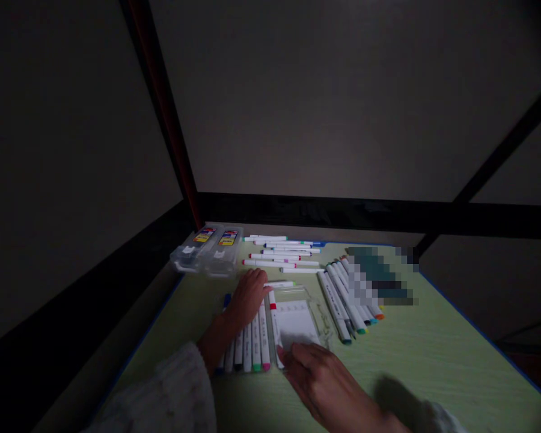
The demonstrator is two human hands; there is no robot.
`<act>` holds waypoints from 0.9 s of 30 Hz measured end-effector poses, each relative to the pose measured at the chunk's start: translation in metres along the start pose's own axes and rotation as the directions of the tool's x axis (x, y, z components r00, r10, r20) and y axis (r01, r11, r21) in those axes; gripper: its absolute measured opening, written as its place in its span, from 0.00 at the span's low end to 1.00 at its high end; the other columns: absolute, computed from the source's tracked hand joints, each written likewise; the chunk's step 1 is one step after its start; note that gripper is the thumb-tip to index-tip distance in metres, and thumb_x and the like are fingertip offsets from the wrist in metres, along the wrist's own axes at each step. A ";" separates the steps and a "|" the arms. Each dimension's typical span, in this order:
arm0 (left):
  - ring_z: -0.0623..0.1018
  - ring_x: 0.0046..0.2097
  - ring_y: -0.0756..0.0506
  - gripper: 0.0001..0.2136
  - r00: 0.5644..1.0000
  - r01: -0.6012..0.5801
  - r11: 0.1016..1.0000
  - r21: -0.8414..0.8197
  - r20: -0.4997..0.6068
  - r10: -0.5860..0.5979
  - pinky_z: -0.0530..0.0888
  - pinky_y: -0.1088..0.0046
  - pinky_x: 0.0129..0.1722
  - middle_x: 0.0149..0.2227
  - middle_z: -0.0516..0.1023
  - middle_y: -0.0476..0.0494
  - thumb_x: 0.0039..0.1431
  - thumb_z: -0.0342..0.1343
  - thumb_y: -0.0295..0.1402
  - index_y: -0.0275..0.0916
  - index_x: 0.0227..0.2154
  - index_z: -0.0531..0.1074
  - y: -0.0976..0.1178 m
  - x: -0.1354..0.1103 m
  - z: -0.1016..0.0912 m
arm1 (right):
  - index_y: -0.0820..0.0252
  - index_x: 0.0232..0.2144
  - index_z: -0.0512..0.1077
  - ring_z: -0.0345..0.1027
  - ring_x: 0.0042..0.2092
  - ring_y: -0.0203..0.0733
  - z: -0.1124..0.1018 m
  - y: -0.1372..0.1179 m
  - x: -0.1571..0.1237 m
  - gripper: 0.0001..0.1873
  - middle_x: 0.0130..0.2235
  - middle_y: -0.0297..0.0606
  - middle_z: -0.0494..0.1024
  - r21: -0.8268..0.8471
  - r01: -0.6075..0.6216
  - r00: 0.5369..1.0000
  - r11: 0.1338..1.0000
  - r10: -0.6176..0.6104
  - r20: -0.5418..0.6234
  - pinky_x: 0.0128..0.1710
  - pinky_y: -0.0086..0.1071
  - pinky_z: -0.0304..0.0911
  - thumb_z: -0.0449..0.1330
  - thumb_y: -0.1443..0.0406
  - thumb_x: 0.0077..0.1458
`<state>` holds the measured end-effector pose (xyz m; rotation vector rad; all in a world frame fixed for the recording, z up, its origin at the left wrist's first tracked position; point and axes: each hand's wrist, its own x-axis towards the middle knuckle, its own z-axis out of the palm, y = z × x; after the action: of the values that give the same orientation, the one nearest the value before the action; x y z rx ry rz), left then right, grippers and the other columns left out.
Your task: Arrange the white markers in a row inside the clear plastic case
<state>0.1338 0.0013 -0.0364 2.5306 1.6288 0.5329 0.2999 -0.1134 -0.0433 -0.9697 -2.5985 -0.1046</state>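
A white marker with a red band (275,325) lies lengthwise over a clear plastic case (297,290). My right hand (322,376) has its thumb and fingers closed at the marker's near end. At the far end, the curled fingers of my left hand (249,294) press against the same marker. Under and beside my left wrist, several white markers (247,346) with coloured tips lie side by side in the case's left part; my forearm partly covers them. A white sheet (295,319) shows in the right part of the case.
Several thin white markers (284,255) lie at the back of the green table (410,367). Thicker markers (342,294) form a row at the right, beside a pixelated dark green object (374,270). Two clear boxes with labels (223,255) stand back left, near the wall.
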 end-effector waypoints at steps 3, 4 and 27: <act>0.65 0.40 0.45 0.02 0.999 -0.051 0.999 0.009 -0.015 0.051 0.64 0.67 0.41 0.35 0.68 0.45 0.54 0.50 0.26 0.36 0.31 0.64 0.001 -0.002 -0.001 | 0.63 0.36 0.67 0.66 0.28 0.38 -0.001 0.000 0.001 0.08 0.29 0.35 0.72 -0.005 -0.001 1.000 1.000 0.001 -0.009 0.27 0.32 0.64 0.57 0.72 0.50; 0.65 0.40 0.45 0.02 0.997 -0.069 0.998 0.014 -0.021 0.069 0.64 0.67 0.41 0.35 0.68 0.45 0.54 0.50 0.26 0.36 0.32 0.65 0.001 -0.003 -0.001 | 0.64 0.37 0.67 0.67 0.28 0.39 -0.001 0.000 0.001 0.10 0.29 0.35 0.72 -0.008 0.004 1.000 1.000 -0.005 -0.009 0.28 0.32 0.64 0.57 0.73 0.50; 0.69 0.22 0.52 0.05 0.966 0.233 0.405 -0.884 0.163 -0.200 0.63 0.78 0.23 0.20 0.70 0.52 0.43 0.53 0.32 0.36 0.23 0.64 0.016 -0.004 -0.016 | 0.65 0.41 0.65 0.66 0.30 0.37 0.003 0.002 -0.004 0.10 0.31 0.36 0.73 -0.028 0.027 0.999 0.999 -0.028 -0.032 0.31 0.31 0.62 0.50 0.71 0.55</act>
<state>0.1406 -0.0105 -0.0182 1.4591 1.1110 0.9891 0.3030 -0.1137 -0.0477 -0.9338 -2.5883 -0.1627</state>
